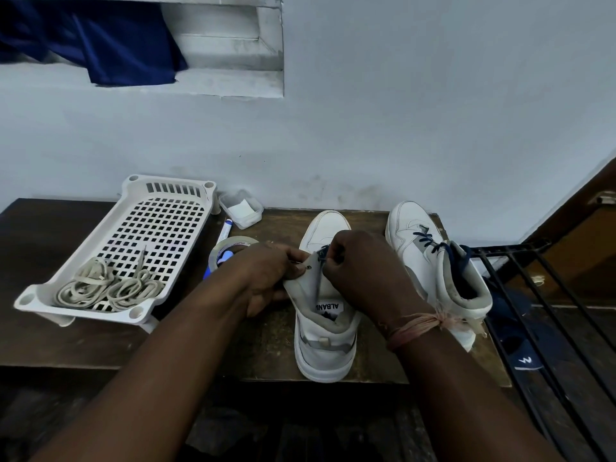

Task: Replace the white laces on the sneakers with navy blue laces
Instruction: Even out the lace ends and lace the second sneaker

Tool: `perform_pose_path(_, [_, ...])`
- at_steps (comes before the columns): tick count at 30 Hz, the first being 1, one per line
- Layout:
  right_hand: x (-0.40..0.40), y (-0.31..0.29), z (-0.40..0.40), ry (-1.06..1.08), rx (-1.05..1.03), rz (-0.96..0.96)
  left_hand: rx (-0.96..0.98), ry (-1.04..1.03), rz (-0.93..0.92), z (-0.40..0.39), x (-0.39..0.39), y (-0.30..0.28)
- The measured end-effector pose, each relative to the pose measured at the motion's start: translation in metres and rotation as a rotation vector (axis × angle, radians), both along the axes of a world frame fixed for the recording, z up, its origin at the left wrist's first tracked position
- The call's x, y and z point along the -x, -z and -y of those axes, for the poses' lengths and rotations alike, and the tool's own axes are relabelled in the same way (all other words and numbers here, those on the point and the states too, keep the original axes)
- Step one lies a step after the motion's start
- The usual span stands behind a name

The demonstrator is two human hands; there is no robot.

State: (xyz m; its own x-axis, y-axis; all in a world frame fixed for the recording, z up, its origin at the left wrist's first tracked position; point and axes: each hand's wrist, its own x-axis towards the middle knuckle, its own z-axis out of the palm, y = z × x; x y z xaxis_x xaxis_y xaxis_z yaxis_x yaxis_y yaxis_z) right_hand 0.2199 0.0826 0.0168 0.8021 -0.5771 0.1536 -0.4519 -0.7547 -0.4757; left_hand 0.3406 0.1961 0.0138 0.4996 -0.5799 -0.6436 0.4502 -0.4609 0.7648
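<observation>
Two white sneakers stand on the dark wooden table (266,345), toes toward the wall. The near sneaker (325,328) sits in the middle, with both hands working at its upper eyelets. The left hand (266,278) comes in from nine o'clock; its fingers curl round the left eyelet flap and grip it, pulled outward, so one metal eyelet shows just past the fingertips (296,266). The right hand (363,271) is clenched at three o'clock of the tongue, pinching the navy lace (322,254), which rises in a short dark strand between the two hands at twelve o'clock of the tongue label. How far the lace is threaded below the hands I cannot tell. A pinkish thread band (413,328) is tied round the right wrist.

The second sneaker (433,261) stands at three o'clock of the first, just beside the right forearm, already carrying a navy lace across its eyelets.

At nine o'clock, well apart from the shoes, a white perforated tray (133,201) holds the white laces (110,288) in loose coils at its near end. Between tray and left hand lie a tape roll (230,245) and a marker (225,230); a small plastic tub (241,208) sits at the wall.
</observation>
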Motion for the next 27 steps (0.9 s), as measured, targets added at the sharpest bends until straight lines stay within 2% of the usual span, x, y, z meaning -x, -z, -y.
perform_pose_path(11, [-0.004,0.0,-0.006,0.023,0.083,-0.067,0.08,0.073,-0.021,-0.002,0.004,-0.011])
perform_pose_path(15, [-0.004,0.0,-0.005,-0.005,-0.006,-0.03,0.092,0.005,-0.069,-0.002,-0.005,-0.005])
perform_pose_path(17, [-0.003,-0.002,-0.004,-0.007,-0.065,-0.018,0.061,0.038,-0.085,0.001,-0.006,-0.003])
perform_pose_path(20, [-0.002,-0.004,-0.005,0.008,-0.09,-0.006,-0.027,0.1,0.093,0.006,-0.002,0.006])
perform_pose_path(22, [0.001,-0.006,-0.006,0.065,-0.059,-0.016,-0.054,0.148,0.322,0.007,-0.001,0.005])
perform_pose_path(24, [0.008,-0.004,-0.005,0.149,-0.018,-0.094,-0.081,0.08,0.553,0.008,0.001,-0.004])
perform_pose_path(25, [0.012,-0.004,-0.004,0.178,-0.032,-0.126,-0.033,-0.014,0.56,0.009,0.001,-0.011])
perform_pose_path(26, [0.014,-0.004,-0.005,0.2,-0.087,-0.132,0.082,-0.132,0.443,0.009,-0.001,-0.017])
perform_pose_path(27, [0.016,-0.004,-0.004,0.218,-0.158,-0.121,0.224,-0.239,0.25,0.008,-0.004,-0.024])
